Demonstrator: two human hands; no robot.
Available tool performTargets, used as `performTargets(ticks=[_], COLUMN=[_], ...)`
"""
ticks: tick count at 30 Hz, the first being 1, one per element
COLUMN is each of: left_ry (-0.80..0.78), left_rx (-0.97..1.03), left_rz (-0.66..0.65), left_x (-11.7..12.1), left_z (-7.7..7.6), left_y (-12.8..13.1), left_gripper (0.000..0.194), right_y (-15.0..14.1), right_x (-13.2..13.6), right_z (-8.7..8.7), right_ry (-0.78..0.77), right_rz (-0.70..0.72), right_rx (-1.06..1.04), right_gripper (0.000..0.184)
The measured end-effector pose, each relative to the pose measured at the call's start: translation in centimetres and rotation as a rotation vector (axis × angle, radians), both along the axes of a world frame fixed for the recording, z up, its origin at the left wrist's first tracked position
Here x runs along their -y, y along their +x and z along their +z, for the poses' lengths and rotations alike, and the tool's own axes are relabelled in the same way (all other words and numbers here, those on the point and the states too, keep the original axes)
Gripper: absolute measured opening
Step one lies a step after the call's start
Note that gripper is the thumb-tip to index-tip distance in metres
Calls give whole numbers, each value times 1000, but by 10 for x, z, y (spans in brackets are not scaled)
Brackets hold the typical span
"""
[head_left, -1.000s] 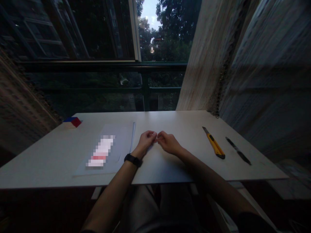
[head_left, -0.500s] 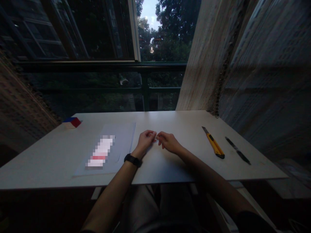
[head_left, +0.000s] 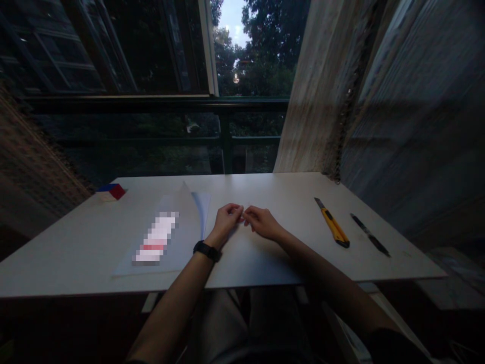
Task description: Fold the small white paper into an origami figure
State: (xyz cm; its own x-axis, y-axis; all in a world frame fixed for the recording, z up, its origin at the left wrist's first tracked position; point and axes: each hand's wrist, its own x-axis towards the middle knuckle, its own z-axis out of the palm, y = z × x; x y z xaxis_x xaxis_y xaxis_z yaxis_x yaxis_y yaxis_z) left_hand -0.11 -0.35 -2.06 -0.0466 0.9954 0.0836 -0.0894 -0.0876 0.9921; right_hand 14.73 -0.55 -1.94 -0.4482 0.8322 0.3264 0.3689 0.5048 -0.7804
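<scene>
Just above the middle of the white table (head_left: 250, 263), my left hand (head_left: 229, 217) and my right hand (head_left: 262, 221) meet at the fingertips. Both hands are closed in a pinch. Something small and pale seems to be between them, too small to make out. A black band (head_left: 206, 250) circles my left wrist. Left of that wrist lies a stack of white paper (head_left: 189, 227), its top sheet curled up at the far right corner. Part of the paper is blurred into blocks.
On the right lie a yellow utility knife (head_left: 333, 225), its blade out and pointing away, and a black pen (head_left: 370, 235). A red, blue and white cube (head_left: 110, 192) sits at the far left. Behind the table are a window railing (head_left: 151, 105) and a curtain (head_left: 299, 101).
The far right corner of the top sheet has lifted and curled towards the left. My hands have hardly moved and stay together at the fingertips.
</scene>
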Motion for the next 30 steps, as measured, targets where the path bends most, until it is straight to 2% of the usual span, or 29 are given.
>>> performTargets(ticks=[5, 12, 16, 22, 25, 30], left_ry=[-20, 20, -74, -106, -100, -74], left_rx=[5, -74, 53, 187, 150, -41], left_rz=[-20, 22, -61, -99, -91, -60], left_x=[2, 3, 6, 7, 5, 3], left_z=[2, 5, 6, 5, 4, 1], left_y=[-1, -3, 1, 5, 6, 7], left_gripper=[30, 25, 27, 28, 29, 32], right_y=[-1, -4, -6, -10, -12, -13], right_x=[2, 2, 4, 1, 0, 0], right_z=[3, 0, -2, -7, -10, -12], right_ry=[56, 2, 63, 214, 229, 236], right_rz=[-23, -106, -172, -284, -293, -293], right_rx=[75, -27, -16, 67, 73, 76], right_gripper=[18, 18, 18, 15, 15, 15])
